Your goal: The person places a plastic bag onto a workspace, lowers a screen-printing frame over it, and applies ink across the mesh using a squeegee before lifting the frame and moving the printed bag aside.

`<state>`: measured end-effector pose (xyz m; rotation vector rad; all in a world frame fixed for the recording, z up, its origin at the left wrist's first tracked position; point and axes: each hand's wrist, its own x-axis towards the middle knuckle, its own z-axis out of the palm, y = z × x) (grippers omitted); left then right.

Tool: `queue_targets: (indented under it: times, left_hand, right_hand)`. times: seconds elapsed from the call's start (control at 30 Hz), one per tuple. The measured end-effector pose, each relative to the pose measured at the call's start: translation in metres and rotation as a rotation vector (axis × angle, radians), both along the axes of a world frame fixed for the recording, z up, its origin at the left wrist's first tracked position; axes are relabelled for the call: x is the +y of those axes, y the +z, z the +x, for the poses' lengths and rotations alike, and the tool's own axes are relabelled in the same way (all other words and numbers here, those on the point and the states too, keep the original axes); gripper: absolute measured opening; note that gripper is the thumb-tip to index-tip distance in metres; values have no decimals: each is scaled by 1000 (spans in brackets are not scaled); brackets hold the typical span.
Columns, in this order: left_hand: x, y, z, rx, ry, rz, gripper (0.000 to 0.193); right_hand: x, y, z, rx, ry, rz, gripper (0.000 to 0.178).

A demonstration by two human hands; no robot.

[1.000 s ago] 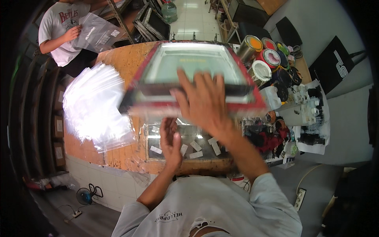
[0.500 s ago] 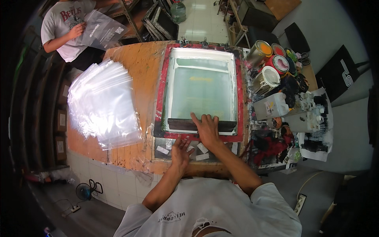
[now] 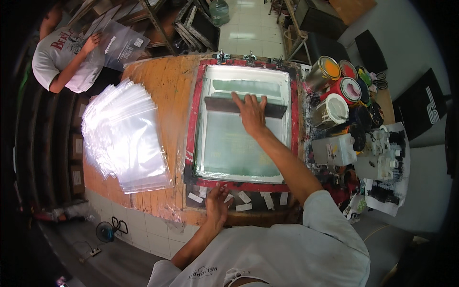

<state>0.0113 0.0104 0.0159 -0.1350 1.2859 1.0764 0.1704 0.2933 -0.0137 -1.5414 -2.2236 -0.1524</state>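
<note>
A screen-printing frame [image 3: 295,143] with a red border lies flat on the wooden table, its mesh pale green with white ink round the edges. My right hand [image 3: 253,114] grips a wide dark squeegee [image 3: 275,110] that lies across the far part of the mesh, fingers over its top. At the frame's near edge, my left hand [image 3: 217,203] has its fingers loosely extended, the tips at the red border; whether they press on it I cannot tell. Metal hinge clamps [image 3: 249,58] hold the frame's far side. To the left lies a fanned pile of clear plastic bags [image 3: 136,138].
Ink cans [image 3: 329,68], a white tub [image 3: 336,109] and plastic jugs [image 3: 334,149] crowd the table's right side. Small white pieces [image 3: 244,207] lie before the frame. A co-worker [image 3: 67,60] at the far left holds a printed clear bag [image 3: 125,45].
My right hand has pushed the squeegee from the near end of the mesh to its far part. My left hand stays by the near edge. The view has shifted slightly.
</note>
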Motion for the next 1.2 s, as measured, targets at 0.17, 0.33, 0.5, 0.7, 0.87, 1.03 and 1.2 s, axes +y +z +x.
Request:
queue_targets:
  times: [0.17, 0.33, 0.5, 0.7, 0.87, 1.03, 1.2]
  left_hand:
    - [0, 4, 3, -15, 87, -16, 32]
    - [-5, 4, -1, -39, 86, 18, 31]
    - [-5, 11, -9, -90, 88, 59, 23]
    - [11, 65, -19, -117, 54, 242, 13]
    - [47, 119, -29, -87, -24, 678, 28]
    - [136, 131, -39, -38, -5, 1076, 39]
    - [295, 63, -35, 660, -368, 992, 47]
  right_hand:
    - [87, 3, 9, -61, -22, -84, 77]
    - [64, 34, 17, -79, 40, -486, 79]
    - [-85, 79, 16, 24, 223, -526, 81]
    - [-203, 145, -12, 6, 63, -264, 75]
    - [-186, 211, -13, -56, 37, 6, 68]
    - [-102, 279, 6, -28, 80, 226, 58]
    - [-43, 330, 17, 25, 54, 91, 56]
